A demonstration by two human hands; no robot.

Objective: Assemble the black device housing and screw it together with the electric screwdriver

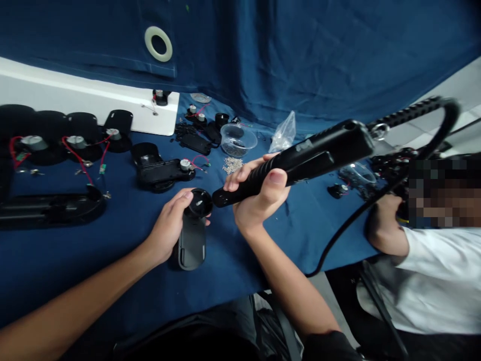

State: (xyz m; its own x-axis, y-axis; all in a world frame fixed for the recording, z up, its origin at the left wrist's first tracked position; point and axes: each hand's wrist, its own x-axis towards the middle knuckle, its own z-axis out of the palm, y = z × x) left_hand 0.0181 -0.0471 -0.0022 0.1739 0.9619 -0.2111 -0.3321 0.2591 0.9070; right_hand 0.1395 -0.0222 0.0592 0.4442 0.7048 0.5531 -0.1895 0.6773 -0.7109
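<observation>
My left hand (169,225) grips a black plastic housing (191,245) that stands on the blue cloth, with its round end (200,203) under my fingertips. My right hand (259,193) is wrapped around a black electric screwdriver (296,163), held nearly level. The screwdriver's tip end (221,198) is close to the round end of the housing, and I cannot tell if they touch. A black cable (413,113) curves up and away from the tool's rear end.
Several black housings with small motors and red wires (75,148) lie to the left on the blue tablecloth (240,255). Behind them are a transparent bowl of screws (236,140) and a plastic bag (283,133). A co-worker's arm in a white sleeve (387,230) is at the right.
</observation>
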